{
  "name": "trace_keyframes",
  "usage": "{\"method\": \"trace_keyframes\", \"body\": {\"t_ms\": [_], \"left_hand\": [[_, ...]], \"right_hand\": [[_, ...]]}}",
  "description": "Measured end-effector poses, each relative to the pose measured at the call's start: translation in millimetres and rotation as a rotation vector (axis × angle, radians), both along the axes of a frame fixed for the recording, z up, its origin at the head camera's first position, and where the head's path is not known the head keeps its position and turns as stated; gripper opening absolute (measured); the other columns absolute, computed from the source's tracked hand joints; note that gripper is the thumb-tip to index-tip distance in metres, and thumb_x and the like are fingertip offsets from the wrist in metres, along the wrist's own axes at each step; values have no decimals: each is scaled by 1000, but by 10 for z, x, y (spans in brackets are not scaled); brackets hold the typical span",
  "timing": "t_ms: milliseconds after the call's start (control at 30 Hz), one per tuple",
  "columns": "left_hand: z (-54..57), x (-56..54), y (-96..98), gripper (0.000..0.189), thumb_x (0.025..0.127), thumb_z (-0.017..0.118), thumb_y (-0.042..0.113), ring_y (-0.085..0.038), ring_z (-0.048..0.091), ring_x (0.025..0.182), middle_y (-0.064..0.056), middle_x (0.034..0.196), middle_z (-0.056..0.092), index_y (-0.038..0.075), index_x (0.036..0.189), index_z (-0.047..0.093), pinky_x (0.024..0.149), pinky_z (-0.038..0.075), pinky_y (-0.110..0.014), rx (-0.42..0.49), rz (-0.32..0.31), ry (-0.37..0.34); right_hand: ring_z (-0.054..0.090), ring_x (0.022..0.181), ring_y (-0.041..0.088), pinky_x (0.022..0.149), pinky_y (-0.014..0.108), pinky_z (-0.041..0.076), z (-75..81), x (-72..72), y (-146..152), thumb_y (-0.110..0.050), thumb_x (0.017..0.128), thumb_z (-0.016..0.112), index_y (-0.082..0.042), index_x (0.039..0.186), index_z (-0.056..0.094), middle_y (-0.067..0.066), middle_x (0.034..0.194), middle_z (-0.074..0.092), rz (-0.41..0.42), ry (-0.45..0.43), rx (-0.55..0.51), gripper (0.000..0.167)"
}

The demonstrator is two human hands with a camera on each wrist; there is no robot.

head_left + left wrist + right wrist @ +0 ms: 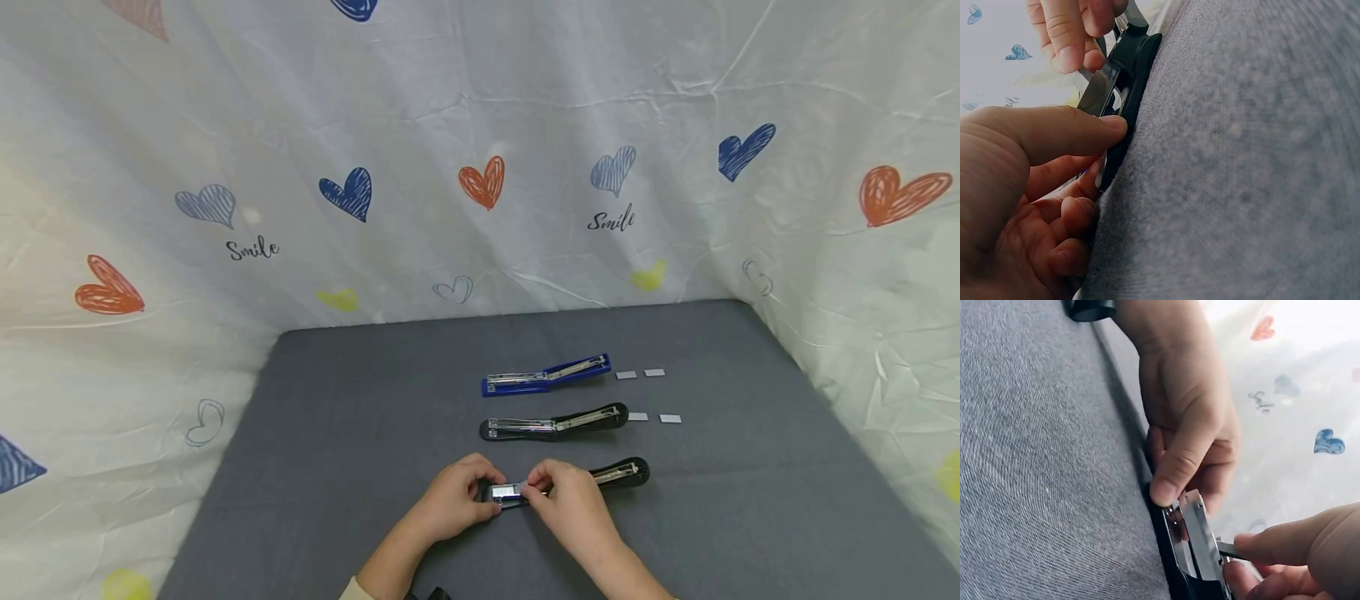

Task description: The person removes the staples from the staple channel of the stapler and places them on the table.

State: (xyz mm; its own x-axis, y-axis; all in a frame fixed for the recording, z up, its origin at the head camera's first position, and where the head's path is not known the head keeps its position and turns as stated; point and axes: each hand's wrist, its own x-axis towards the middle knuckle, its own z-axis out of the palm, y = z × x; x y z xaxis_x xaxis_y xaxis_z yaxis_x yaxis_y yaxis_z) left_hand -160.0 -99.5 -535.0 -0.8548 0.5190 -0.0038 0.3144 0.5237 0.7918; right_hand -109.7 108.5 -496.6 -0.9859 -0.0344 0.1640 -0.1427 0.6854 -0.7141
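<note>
The nearest black stapler (622, 473) lies opened out on the grey cloth. Its left end is between the thumb and fingers of my left hand (457, 497), which grips it at the edges. In the right wrist view the metal staple channel (1200, 534) shows, with the left thumb at its end. My right hand (567, 502) is over the middle of the stapler and pinches a small grey strip of staples (1230, 551) beside the channel. The left wrist view shows the left thumb on the black base (1141, 87); the right fingers are above it.
Farther back lie another opened black stapler (525, 428) and an opened blue stapler (517, 382). White staple strips (671, 419) lie right of the black one, and two more strips (654, 372) right of the blue one. A heart-print curtain (405, 250) surrounds the table (360, 400).
</note>
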Motion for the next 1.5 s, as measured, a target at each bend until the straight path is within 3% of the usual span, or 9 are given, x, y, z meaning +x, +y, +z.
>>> {"method": "trace_keyframes", "body": {"t_ms": [167, 400, 567, 733, 933, 1067, 1200, 1400, 1500], "left_hand": [[0, -3, 5, 28, 78, 88, 7, -3, 44, 62, 14, 98, 62, 19, 101, 77, 58, 40, -22, 2, 4, -11], [4, 10, 9, 29, 78, 88, 6, -4, 44, 61, 14, 99, 61, 19, 102, 77, 58, 40, -23, -1, 7, -19], [6, 15, 5, 29, 78, 88, 6, -4, 43, 61, 14, 101, 61, 20, 102, 77, 58, 40, -23, 0, 5, -27], [13, 17, 0, 29, 78, 88, 6, -4, 43, 61, 14, 101, 61, 19, 102, 77, 58, 40, -23, 8, 7, -36], [17, 19, -4, 29, 79, 87, 6, -4, 43, 61, 14, 102, 61, 19, 102, 77, 58, 40, -23, 10, 7, -40], [14, 16, -5, 29, 78, 88, 6, -4, 43, 61, 14, 102, 62, 20, 102, 77, 58, 40, -23, 8, 8, -35], [6, 10, -6, 29, 78, 88, 6, -4, 44, 61, 14, 103, 62, 20, 102, 77, 58, 40, -23, 5, 8, -37], [5, 5, -8, 30, 77, 88, 5, -4, 44, 62, 13, 102, 62, 19, 101, 78, 58, 40, -23, 14, 12, -44], [7, 3, -5, 30, 77, 88, 6, -4, 44, 62, 14, 102, 62, 20, 101, 78, 58, 40, -23, 11, 12, -41]], "right_hand": [[51, 58, -2, 54, 23, 45, 10, -6, 42, -3, 84, 83, -7, 96, 77, -9, 76, 67, 15, -41, -64, 14], [55, 63, 4, 57, 25, 47, 186, 27, 266, -4, 86, 81, -9, 96, 81, -5, 84, 73, -48, -101, -135, 12], [60, 72, 4, 63, 25, 50, 319, 72, 509, -2, 85, 81, -10, 99, 82, -1, 92, 75, -89, 10, -125, 15], [55, 67, 3, 58, 23, 46, 378, 105, 797, 1, 86, 80, -9, 99, 81, 1, 92, 75, -159, 142, -87, 17], [42, 53, 6, 48, 26, 35, 314, 116, 1138, -6, 91, 78, -9, 103, 80, 0, 78, 65, -302, 135, -67, 13], [45, 57, 5, 51, 23, 36, 179, 101, 1330, -6, 91, 77, -8, 102, 80, 3, 88, 67, -409, 153, -31, 11], [53, 66, 7, 58, 27, 41, 48, 115, 1480, -8, 92, 77, -5, 103, 80, 9, 93, 71, -420, 63, 28, 12], [68, 100, 34, 85, 52, 50, -87, 90, 1560, -13, 96, 73, -1, 110, 78, 15, 104, 75, -277, -193, 36, 18], [67, 105, 39, 89, 57, 49, -146, 75, 1563, -13, 96, 73, -3, 107, 79, 15, 104, 76, -229, -224, 54, 17]]}}
